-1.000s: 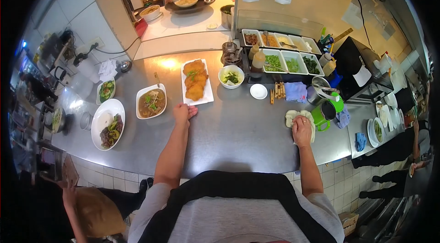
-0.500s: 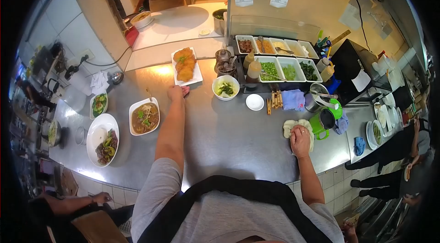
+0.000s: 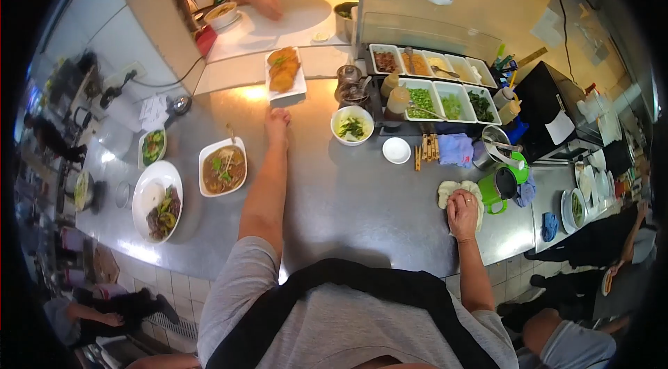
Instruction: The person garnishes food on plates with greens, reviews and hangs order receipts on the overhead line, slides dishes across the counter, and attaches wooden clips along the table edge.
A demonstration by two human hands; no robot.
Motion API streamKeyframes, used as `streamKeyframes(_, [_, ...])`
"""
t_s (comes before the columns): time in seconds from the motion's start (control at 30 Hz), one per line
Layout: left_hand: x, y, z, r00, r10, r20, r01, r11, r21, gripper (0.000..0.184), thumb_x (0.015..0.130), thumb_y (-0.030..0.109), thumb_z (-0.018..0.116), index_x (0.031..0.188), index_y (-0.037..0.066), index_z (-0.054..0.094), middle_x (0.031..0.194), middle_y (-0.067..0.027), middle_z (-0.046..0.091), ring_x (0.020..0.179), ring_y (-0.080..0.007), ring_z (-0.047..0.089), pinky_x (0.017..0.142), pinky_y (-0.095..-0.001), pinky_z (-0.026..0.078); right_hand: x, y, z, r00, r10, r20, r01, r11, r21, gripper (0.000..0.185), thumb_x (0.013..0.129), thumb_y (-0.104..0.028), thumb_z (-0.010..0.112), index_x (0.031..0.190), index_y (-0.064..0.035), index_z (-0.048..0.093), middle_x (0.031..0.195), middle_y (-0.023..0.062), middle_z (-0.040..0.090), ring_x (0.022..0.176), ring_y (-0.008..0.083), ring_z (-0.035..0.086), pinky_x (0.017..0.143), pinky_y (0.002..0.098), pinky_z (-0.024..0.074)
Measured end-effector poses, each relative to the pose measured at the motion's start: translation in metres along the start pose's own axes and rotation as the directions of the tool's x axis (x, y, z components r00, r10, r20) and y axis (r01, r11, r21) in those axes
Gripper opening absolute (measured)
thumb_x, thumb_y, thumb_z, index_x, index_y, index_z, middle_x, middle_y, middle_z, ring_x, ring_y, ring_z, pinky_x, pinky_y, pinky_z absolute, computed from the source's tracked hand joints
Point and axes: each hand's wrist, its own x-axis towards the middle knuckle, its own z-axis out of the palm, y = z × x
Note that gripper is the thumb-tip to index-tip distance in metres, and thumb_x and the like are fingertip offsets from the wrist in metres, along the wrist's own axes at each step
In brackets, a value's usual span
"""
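- Left hand (image 3: 277,121): arm extended forward over the bench (image 3: 344,209), fingers loosely bent. Contact or grip not determinable; the gap to the plate is too small to judge.
- White rectangular plate (image 3: 300,86): directly beyond the left hand, near end toward the fingers, far end over the pale ledge (image 3: 233,75). Fried cutlets (image 3: 282,73) with a green garnish lie along it.
- Right hand (image 3: 463,214): closed down onto a pale cloth (image 3: 447,194), which rests on the bench and spreads out around the fingers.
- Green pitcher (image 3: 491,196): upright, just right of the right hand.
- Square bowl (image 3: 203,175) of brown soup: left of the left hand, well short of the plate.
- Oval white dish (image 3: 157,166) of leafy vegetables: farther left of the same hand.
- Round bowl (image 3: 350,141) of greens: right of the left hand, apart from it.
- Small white dish (image 3: 396,151): between the hands, ahead of the right one.
- Another person's hand (image 3: 268,7): beyond the plate, apart from it, above the white surface (image 3: 306,18).
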Motion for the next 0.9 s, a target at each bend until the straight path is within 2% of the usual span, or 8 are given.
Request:
streamKeyframes(0.1, [-0.034,-0.024,-0.010,0.992,0.066,0.112,-0.060,0.997,-0.051,0.043,0.091,0.003,0.048,0.133,-0.001,0.037,0.093,-0.0087,0.057,0.076,-0.0127,0.057,0.067,-0.0240,0.050,-0.002,0.001,-0.003,1.000,0.004,0.023,-0.005,1.000,0.017,0.009,0.075,-0.011,0.063,0.081,-0.0058,0.058,0.095,0.0100,0.058,0.092,0.0299,0.054,0.084,0.0400,0.0415])
streamKeyframes(0.23, [-0.132,0.009,-0.010,0.969,-0.004,0.247,-0.044,0.981,0.188,0.022,0.091,0.004,0.049,0.110,0.002,0.060,0.077,-0.0064,0.061,0.060,-0.0086,0.055,0.053,-0.0207,0.046,-0.004,0.006,0.004,0.999,0.002,0.041,-0.004,0.999,0.041,0.010,0.076,-0.012,0.063,0.080,-0.0052,0.057,0.096,0.0120,0.058,0.093,0.0320,0.054,0.084,0.0411,0.0421])
streamKeyframes(0.4, [-0.227,0.058,-0.021,0.944,-0.226,0.242,0.123,0.918,0.377,0.017,0.089,0.015,0.056,0.086,0.000,0.066,0.061,-0.0026,0.058,0.050,-0.0081,0.052,0.046,-0.0213,0.043,-0.005,0.003,0.006,0.998,-0.028,0.053,0.027,0.999,0.026,0.010,0.081,-0.012,0.059,0.081,-0.0024,0.057,0.097,0.0146,0.059,0.094,0.0329,0.054,0.085,0.0421,0.0422])
streamKeyframes(0.5, [-0.253,0.071,-0.047,0.969,-0.145,0.198,0.027,0.865,0.502,0.023,0.089,0.020,0.057,0.078,0.002,0.064,0.058,-0.0021,0.056,0.047,-0.0080,0.050,0.043,-0.0219,0.040,-0.006,0.005,0.007,0.996,-0.052,0.067,0.050,0.998,0.028,0.012,0.084,-0.014,0.057,0.084,-0.0015,0.057,0.097,0.0152,0.058,0.094,0.0333,0.053,0.085,0.0419,0.0416])
streamKeyframes(0.6, [-0.253,0.070,-0.099,0.973,-0.229,-0.038,0.227,0.904,0.361,0.022,0.091,0.021,0.054,0.080,0.003,0.062,0.059,-0.0019,0.054,0.046,-0.0085,0.048,0.041,-0.0227,0.040,-0.007,0.005,0.007,0.995,-0.060,0.081,0.058,0.998,0.023,0.013,0.084,-0.015,0.057,0.086,-0.0015,0.056,0.097,0.0151,0.058,0.094,0.0335,0.053,0.085,0.0420,0.0414])
streamKeyframes(0.67, [-0.248,0.083,-0.129,0.978,-0.110,-0.179,0.146,0.968,0.204,0.018,0.092,0.020,0.051,0.095,0.003,0.057,0.067,-0.0018,0.054,0.049,-0.0088,0.049,0.040,-0.0236,0.040,-0.006,0.004,0.005,0.994,-0.049,0.098,0.048,0.999,0.010,0.014,0.084,-0.015,0.057,0.086,-0.0014,0.056,0.097,0.0150,0.058,0.094,0.0336,0.053,0.085,0.0421,0.0414])
streamKeyframes(0.8, [-0.221,0.108,-0.172,0.904,0.081,-0.421,-0.005,0.984,0.179,0.031,0.092,0.016,0.049,0.120,0.004,0.046,0.086,-0.0057,0.054,0.067,-0.0141,0.057,0.054,-0.0264,0.051,-0.007,0.006,0.007,0.996,-0.054,0.068,0.054,0.999,0.003,0.013,0.084,-0.014,0.057,0.086,-0.0014,0.057,0.096,0.0143,0.058,0.093,0.0327,0.053,0.084,0.0416,0.0417])
streamKeyframes(0.9, [-0.197,0.124,-0.183,0.908,-0.036,-0.417,0.059,0.997,0.043,0.032,0.093,0.013,0.047,0.124,0.004,0.044,0.093,-0.0071,0.056,0.070,-0.0167,0.060,0.061,-0.0278,0.053,-0.005,0.003,0.007,0.998,-0.038,0.055,0.039,0.999,-0.008,0.011,0.083,-0.014,0.058,0.084,-0.0024,0.057,0.096,0.0128,0.059,0.093,0.0316,0.053,0.084,0.0409,0.0420])
